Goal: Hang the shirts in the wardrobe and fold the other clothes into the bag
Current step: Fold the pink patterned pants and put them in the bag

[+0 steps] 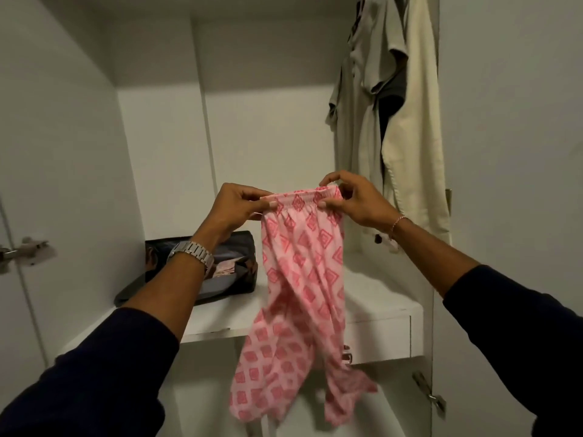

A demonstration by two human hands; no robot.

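Pink patterned trousers [299, 279] hang in front of me by their elastic waistband, the legs dangling past the shelf edge. My left hand [235, 205] pinches the waistband's left end and my right hand [355, 201] pinches its right end. Behind my left wrist a dark bag [233, 272] stands open on the white wardrobe shelf [378, 298], with some pinkish cloth inside it. Cream and grey shirts [394, 105] hang at the upper right of the wardrobe.
A drawer front [378, 339] with a metal handle sits under the shelf's right part. A vertical white divider [206, 115] splits the back of the wardrobe. Door hinges show at the left [25, 252] and lower right [430, 394].
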